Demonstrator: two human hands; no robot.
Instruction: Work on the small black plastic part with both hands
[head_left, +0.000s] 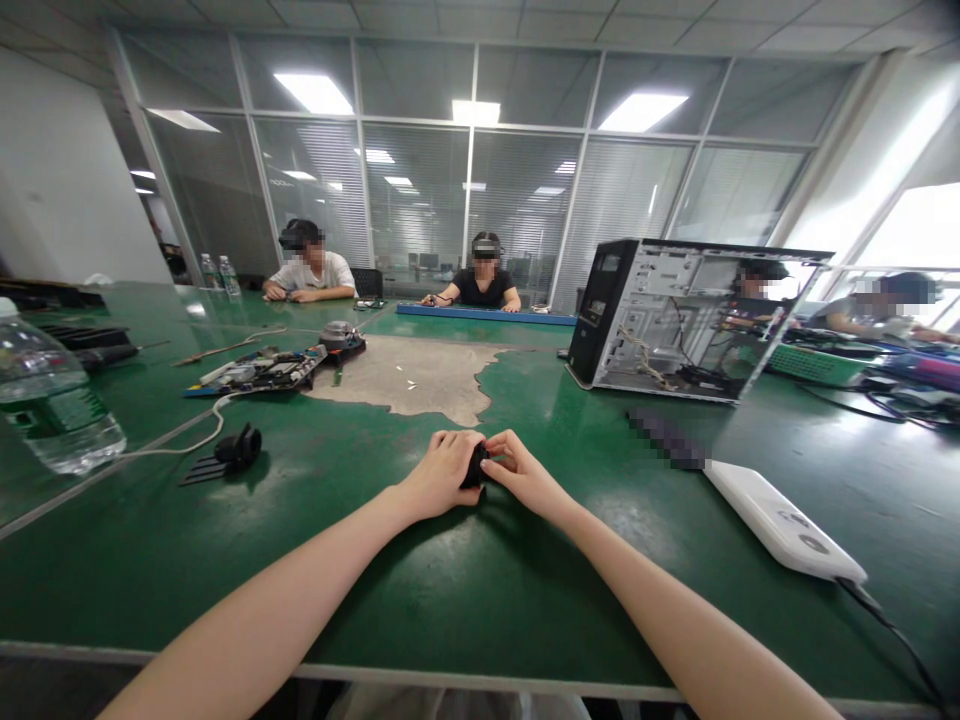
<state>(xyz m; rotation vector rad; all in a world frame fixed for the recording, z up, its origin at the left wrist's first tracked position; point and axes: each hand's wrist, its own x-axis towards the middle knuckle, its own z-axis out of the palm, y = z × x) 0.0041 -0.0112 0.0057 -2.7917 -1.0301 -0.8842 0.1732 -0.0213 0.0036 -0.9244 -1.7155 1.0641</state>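
Note:
A small black part (474, 466) is held just above the green table (420, 600), in front of me. My left hand (444, 470) wraps round it from the left, covering much of it. From the right, the fingertips of my right hand (511, 464) pinch its right side. Further left lies another black piece (238, 448) with several flat prongs. Beyond it rests a circuit board (262, 370), with a metal-topped black component (341, 338) at its right end.
An open computer case (675, 320) stands at the back right. A white device (784, 520) with a cable lies right of my hands. A water bottle (56, 400) is at the far left. Two people sit across the table, others at the right beside a green basket (821, 362).

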